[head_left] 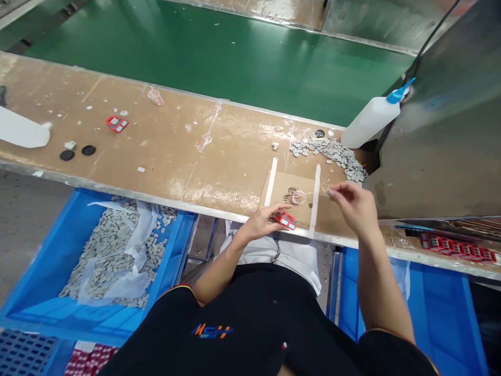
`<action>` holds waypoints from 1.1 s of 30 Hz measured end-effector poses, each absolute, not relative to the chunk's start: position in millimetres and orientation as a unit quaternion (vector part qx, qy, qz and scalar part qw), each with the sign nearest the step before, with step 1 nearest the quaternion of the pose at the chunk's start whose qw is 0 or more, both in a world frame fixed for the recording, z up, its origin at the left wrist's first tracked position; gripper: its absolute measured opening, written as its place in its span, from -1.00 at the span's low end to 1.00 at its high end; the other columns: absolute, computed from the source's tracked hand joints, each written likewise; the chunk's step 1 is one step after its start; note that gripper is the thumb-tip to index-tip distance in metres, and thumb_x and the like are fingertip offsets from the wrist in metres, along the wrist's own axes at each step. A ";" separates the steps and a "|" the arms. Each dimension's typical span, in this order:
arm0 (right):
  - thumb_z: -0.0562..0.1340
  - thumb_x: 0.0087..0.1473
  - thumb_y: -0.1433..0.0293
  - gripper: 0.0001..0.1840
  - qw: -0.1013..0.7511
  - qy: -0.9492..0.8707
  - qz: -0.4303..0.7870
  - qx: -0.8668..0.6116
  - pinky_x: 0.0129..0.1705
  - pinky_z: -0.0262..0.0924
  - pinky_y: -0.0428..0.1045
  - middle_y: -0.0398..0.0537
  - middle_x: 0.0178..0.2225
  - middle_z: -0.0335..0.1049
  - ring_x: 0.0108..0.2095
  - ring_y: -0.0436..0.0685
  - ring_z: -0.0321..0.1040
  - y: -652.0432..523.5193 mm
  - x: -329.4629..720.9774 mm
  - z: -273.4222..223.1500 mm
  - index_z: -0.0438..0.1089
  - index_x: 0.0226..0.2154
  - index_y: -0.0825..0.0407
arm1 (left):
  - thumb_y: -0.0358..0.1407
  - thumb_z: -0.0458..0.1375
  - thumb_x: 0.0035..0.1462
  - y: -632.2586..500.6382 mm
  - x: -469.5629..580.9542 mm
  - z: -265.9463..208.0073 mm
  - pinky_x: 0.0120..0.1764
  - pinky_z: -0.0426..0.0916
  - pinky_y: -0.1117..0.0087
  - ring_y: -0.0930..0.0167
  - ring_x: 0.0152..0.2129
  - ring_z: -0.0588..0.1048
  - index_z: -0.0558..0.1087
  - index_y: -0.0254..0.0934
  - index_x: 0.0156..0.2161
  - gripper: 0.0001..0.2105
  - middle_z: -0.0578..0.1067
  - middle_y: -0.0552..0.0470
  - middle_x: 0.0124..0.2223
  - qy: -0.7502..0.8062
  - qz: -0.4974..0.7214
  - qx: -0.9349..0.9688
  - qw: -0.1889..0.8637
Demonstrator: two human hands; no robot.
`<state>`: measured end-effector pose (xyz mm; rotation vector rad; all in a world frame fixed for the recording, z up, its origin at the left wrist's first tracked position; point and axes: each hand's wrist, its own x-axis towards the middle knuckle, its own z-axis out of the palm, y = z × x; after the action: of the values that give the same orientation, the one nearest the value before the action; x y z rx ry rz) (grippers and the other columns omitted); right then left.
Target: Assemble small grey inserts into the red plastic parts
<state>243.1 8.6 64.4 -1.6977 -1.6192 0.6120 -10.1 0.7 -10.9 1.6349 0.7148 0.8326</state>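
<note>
My left hand (260, 223) is closed around a small red piece with pale window-like panels (286, 220), like a toy bus, at the table's front edge. Thumb and forefinger of my right hand (354, 204) are pinched together above the table; what is between them is too small to make out. Between the hands lies a cardboard sheet (282, 183) with a white strip down each side. On it stands a small clear cup (298, 197), with a thin pale stick pointing out to the right.
Small grey tiles (340, 154) are heaped beyond my right hand, beside a white squeeze bottle (370, 122) with a blue nozzle. Red pieces (457, 248) stand in a row at right. Another red piece (117, 124) lies left. Blue bins (35, 282) flank me below; a green belt (219, 57) runs behind.
</note>
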 end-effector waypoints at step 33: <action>0.27 0.21 0.12 -0.66 0.469 -0.523 0.460 -0.543 -0.11 0.46 0.05 0.06 -0.08 0.43 -0.07 0.16 0.46 -77.5 173.2 15.8 0.43 -0.04 -0.06 | -0.28 0.22 0.24 -7.6 -3.6 -10.0 -0.13 0.46 0.39 0.34 -0.18 0.60 0.51 -0.30 -0.13 -0.85 0.63 -0.11 -0.15 0.272 0.399 0.756 0.442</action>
<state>173.2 -77.5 15.8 -1.3324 -1.2827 1.1271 -3.6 -7.6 -10.0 1.8749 0.6753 0.9897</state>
